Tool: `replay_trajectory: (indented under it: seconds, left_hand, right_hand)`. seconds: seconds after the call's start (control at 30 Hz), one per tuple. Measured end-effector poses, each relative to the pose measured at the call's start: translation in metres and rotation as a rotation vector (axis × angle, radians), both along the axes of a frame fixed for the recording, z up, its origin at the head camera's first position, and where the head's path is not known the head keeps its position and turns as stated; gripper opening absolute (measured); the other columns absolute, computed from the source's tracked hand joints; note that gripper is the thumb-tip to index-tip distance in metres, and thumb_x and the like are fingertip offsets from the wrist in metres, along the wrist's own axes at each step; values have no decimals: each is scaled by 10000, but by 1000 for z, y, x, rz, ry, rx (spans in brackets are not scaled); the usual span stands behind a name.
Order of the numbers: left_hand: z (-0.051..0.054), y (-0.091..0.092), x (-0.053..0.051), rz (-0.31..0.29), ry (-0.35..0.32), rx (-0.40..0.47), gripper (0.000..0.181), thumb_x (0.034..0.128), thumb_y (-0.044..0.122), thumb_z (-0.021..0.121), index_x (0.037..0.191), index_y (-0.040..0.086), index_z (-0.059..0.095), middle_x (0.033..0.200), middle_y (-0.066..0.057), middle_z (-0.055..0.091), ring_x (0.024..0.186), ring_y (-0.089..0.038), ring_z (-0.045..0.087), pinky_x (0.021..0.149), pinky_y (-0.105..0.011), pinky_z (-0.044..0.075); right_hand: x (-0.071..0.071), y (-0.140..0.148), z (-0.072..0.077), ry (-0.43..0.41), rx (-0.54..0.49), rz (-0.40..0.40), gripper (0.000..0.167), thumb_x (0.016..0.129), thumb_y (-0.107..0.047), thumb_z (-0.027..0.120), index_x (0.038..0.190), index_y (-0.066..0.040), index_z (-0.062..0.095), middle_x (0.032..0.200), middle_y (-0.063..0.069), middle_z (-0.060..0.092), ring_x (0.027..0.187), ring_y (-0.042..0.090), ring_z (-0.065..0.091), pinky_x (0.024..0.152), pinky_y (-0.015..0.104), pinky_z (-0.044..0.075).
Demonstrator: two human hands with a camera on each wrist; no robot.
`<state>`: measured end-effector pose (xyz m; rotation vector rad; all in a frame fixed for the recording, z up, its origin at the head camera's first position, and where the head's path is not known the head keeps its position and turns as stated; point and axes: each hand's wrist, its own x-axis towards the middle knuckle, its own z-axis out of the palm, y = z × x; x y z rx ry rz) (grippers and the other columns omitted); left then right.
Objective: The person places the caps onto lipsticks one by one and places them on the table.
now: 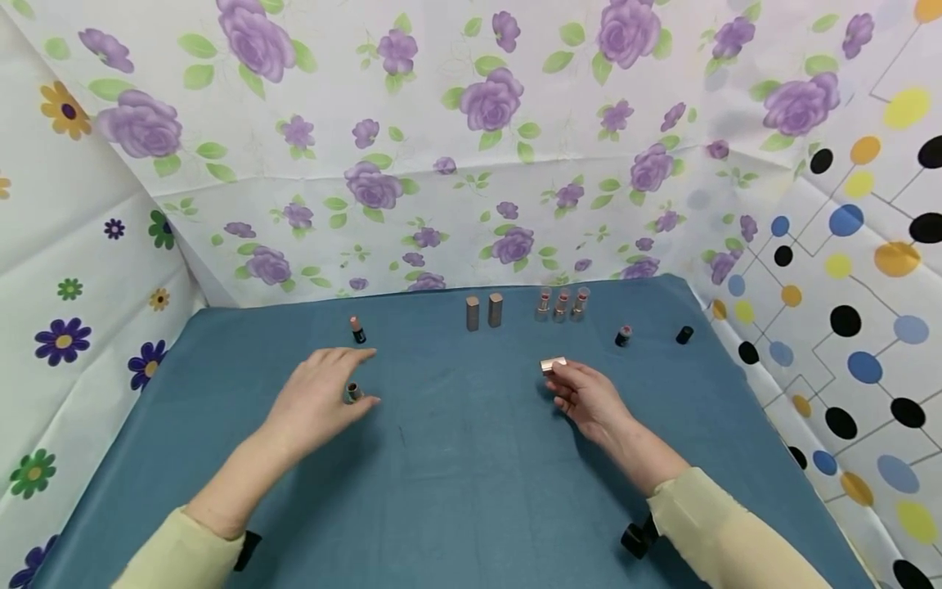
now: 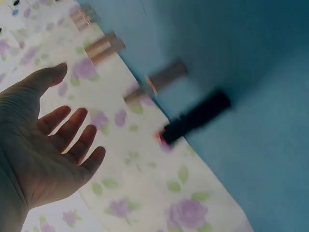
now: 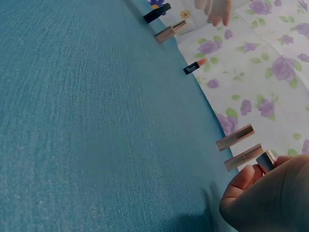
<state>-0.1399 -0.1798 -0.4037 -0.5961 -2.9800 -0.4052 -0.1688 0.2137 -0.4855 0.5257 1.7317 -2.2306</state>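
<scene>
My left hand [image 1: 320, 393] is held above the blue cloth with its thumb and fingers spread apart. In the left wrist view this hand [image 2: 58, 145] holds nothing. Partly behind it, from the head view, stands an uncapped lipstick tube [image 1: 354, 393]; the right wrist view shows this tube [image 3: 169, 32] as rose-gold with a narrower top. A black-based lipstick with a peach tip [image 1: 357, 330] stands just beyond. With thumb and fingers my right hand [image 1: 589, 401] pinches a small shiny rose-gold lipstick cap [image 1: 553, 365], raised off the cloth.
Two closed lipsticks [image 1: 483, 313] stand at the back middle. Right of them are three clear-cased lipsticks [image 1: 562, 306]. A dark lipstick [image 1: 623, 336] and a small black cap [image 1: 684, 334] sit at the right. Patterned sheets [image 1: 441, 221] rise behind and beside the blue cloth [image 1: 464, 491].
</scene>
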Motion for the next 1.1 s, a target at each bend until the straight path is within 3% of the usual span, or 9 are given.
replay_trajectory:
  seconds: [0.2,0.37,0.5,0.67,0.9,1.1]
  left_hand:
    - [5,-22,-20,-16,-153,-76,542,863,264,850,1322,47,660,1272,-166,652,1239,-457,517,982,-626,446]
    - [-2,-28,-37,-54,-303,-105,454,865,234,847,1250,53,689,1175,-111,667,1169,-420,538,919,-573,477]
    - [-8,-29,-48,-76,-367,-132,325,876,211,835,1156,102,709,1101,-51,665,1114,-374,543,868,-517,490]
    - [-12,-30,-52,-97,-375,-148,186,888,192,820,1040,160,719,1028,-13,657,1028,-324,545,820,-482,484]
    - [-17,-28,-52,-122,-330,-160,115,910,202,802,966,175,705,947,21,627,956,-282,540,771,-452,475]
    - [-14,-10,-50,-142,-302,-65,101,945,192,749,912,184,654,915,54,643,827,-198,553,699,-406,450]
  right_hand:
    - [-1,2,0,-2,1,-3,493,1056,-260,616,1471,-43,461,1056,-21,686,959,136,623,761,276,507]
    - [-1,1,2,-5,5,6,492,1056,-245,616,1473,-38,457,1055,-24,697,943,129,626,747,272,511]
    - [-1,0,4,-4,8,14,488,1054,-238,618,1471,-39,460,1055,-23,701,925,126,627,734,266,514]
    - [0,0,5,0,13,17,488,1058,-234,612,1479,-41,458,1062,-21,695,924,127,626,736,263,515]
    - [-1,0,3,10,24,20,504,1057,-223,610,1492,-33,441,1065,-15,697,932,128,625,733,269,515]
    - [0,0,3,-5,20,12,489,1056,-222,612,1482,-42,452,1058,-16,699,930,132,625,729,268,514]
